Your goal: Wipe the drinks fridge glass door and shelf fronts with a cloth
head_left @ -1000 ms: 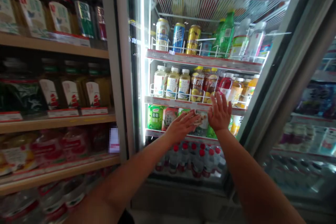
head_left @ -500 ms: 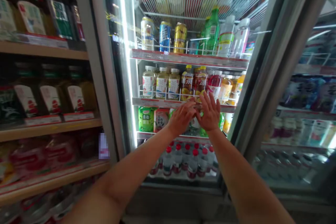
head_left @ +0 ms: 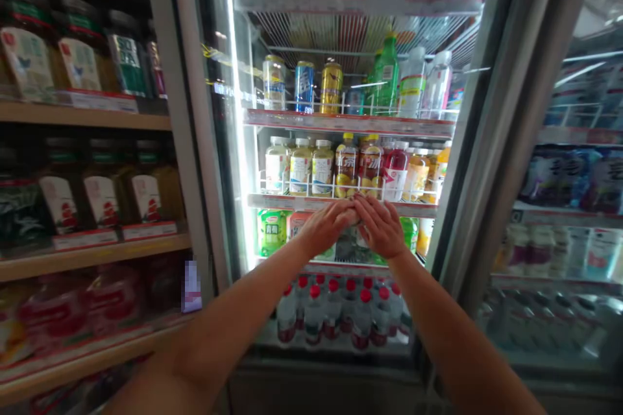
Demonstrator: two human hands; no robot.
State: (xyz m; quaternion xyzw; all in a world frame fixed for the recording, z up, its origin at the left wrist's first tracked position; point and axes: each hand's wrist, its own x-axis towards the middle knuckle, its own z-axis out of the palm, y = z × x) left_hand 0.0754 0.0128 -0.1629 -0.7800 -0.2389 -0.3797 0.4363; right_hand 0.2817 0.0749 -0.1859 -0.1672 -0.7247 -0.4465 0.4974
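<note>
My left hand (head_left: 329, 225) and my right hand (head_left: 382, 228) are held out before a lit drinks fridge (head_left: 350, 123) and touch each other at the fingers. The right fingers are stretched and lie over the left fingertips, which they partly cover. No object shows in either hand. Just beyond the hands stand brown-tea bottles with yellow caps (head_left: 346, 165) and a red-drink bottle (head_left: 395, 172). Green packs (head_left: 271, 232) sit on the shelf behind my left wrist. Below my forearms are several clear bottles with red caps (head_left: 315, 314).
Upper shelves hold a gold can (head_left: 331, 89), a blue can (head_left: 304, 87) and green bottles (head_left: 389, 74). A wooden shelf unit (head_left: 87, 117) with bottled drinks stands at left. A metal door frame (head_left: 506, 117) and another drinks fridge (head_left: 569, 220) are at right.
My right hand's spread fingers have come together and laid themselves over my left fingers. The camera view has tilted slightly upward, so the shelves appear lower.
</note>
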